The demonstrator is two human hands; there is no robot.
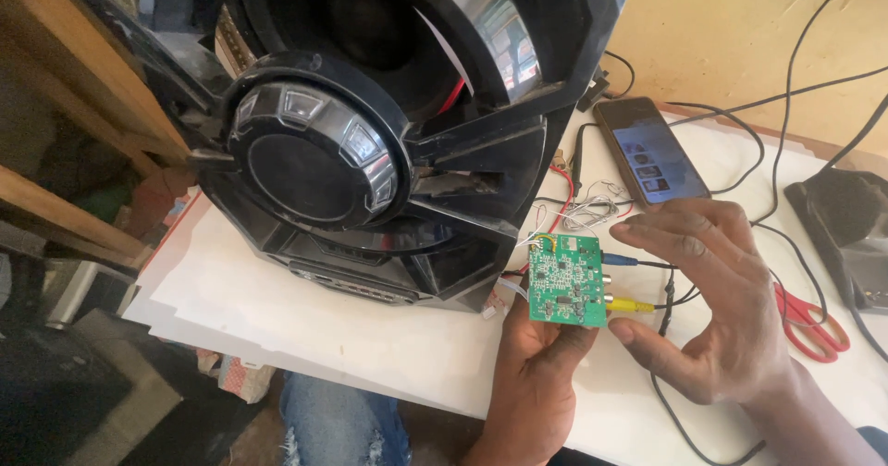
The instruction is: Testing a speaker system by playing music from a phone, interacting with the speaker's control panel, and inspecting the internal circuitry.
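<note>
1. The left hand (pixel 535 374) is gripping a small green circuit board (pixel 567 281) from below, holding it upright just in front of the lower right corner of a large black speaker unit (pixel 370 133).
2. The right hand (pixel 717 309) is hovering just right of the board — fingers spread and loose, grasping nothing, with the thumb and forefinger framing the board's right edge.
3. A blue plug (pixel 620 260) and a yellow plug (pixel 631 305) are sticking out of the board's right side, their thin black cables (pixel 671 290) trailing off under the right hand.
4. Thin red and white wires (pixel 560 216) are running from the top of the board back toward the speaker.
5. Everything is sitting on a white tabletop (pixel 324 327).
6. Farther right, a phone (pixel 651 150) is lying face up with its screen lit — near the yellow wall (pixel 740 31).
7. Red-handled scissors (pixel 812 323) are lying to the right of the right hand, partly hidden by it.
8. A dark object (pixel 846 221) is resting at the far right edge.
</note>
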